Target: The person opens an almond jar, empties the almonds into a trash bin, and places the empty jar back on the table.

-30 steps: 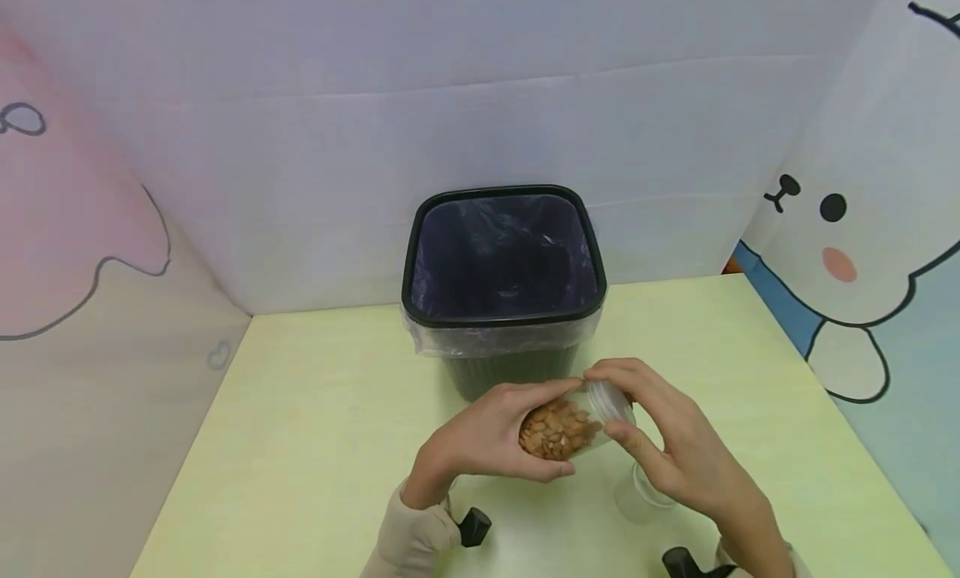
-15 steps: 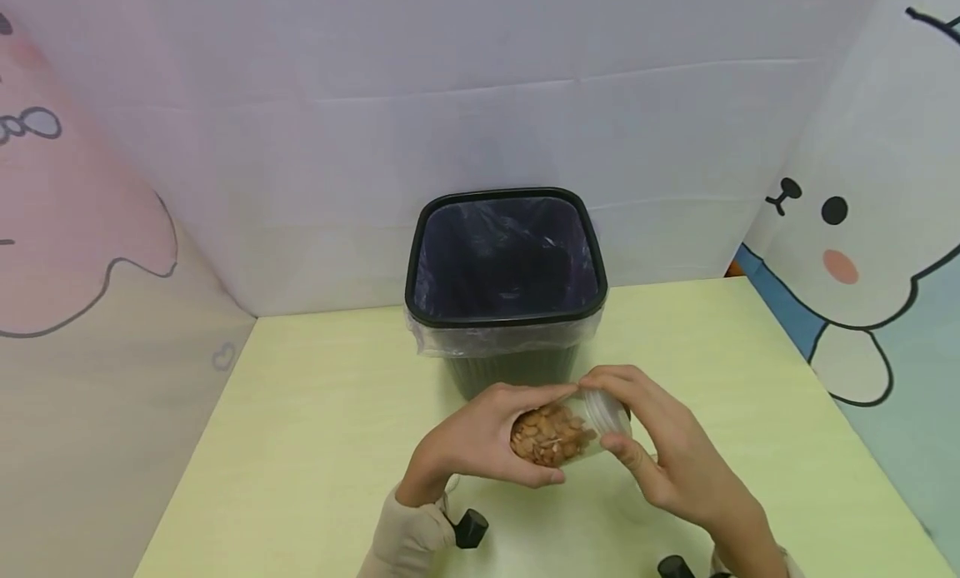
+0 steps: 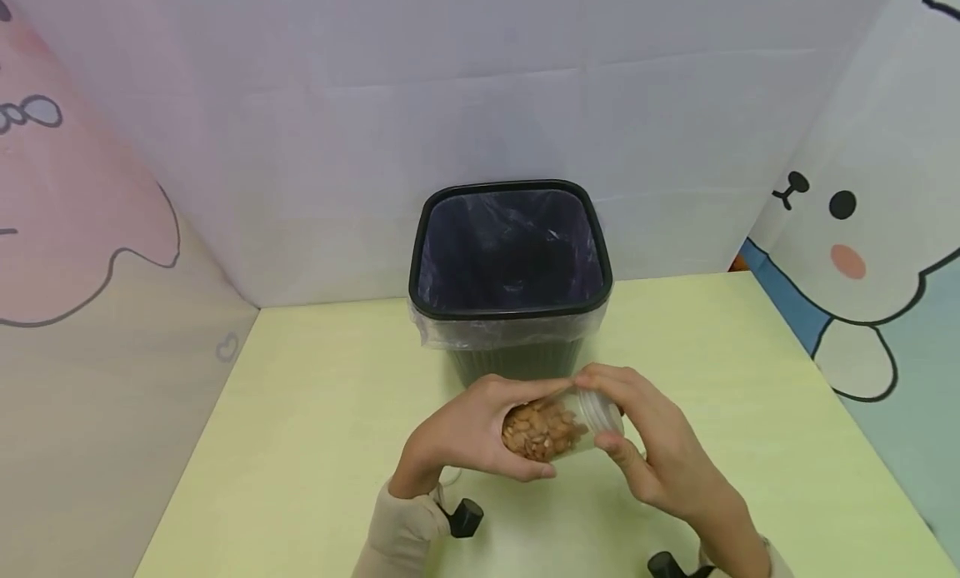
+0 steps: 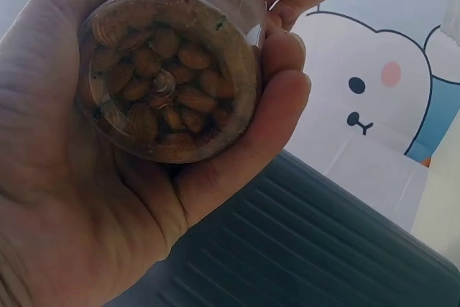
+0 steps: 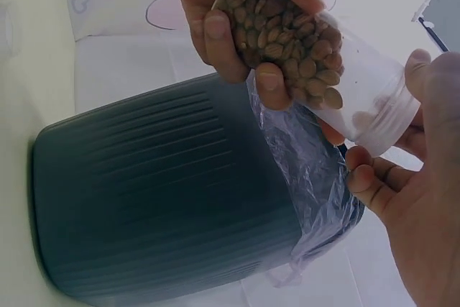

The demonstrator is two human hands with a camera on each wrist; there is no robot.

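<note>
A clear jar (image 3: 573,435) of almonds (image 5: 284,37) lies tilted on its side in the air, its base toward my left hand (image 3: 461,432). That hand grips the jar's body, thumb below and fingers above. At the other end, my right hand (image 3: 667,449) holds the whitish translucent lid (image 3: 598,411) between thumb and fingers. The lid sits on the jar's mouth. Seen from the left wrist, the round jar base (image 4: 169,84) has almonds pressed against it. In the right wrist view, the almonds are heaped toward the base, leaving the lid end mostly bare.
Just behind the hands stands a dark bin (image 3: 517,357) with a clear plastic liner (image 3: 510,332) folded over its rim. It is on a pale yellow table (image 3: 322,445). White cloth (image 3: 337,186) and cartoon-printed panels surround the table.
Both hands and the jar have drifted slightly left in the head view, keeping their holds. A clear container on the table, seen below the right hand earlier, is now hidden by it.
</note>
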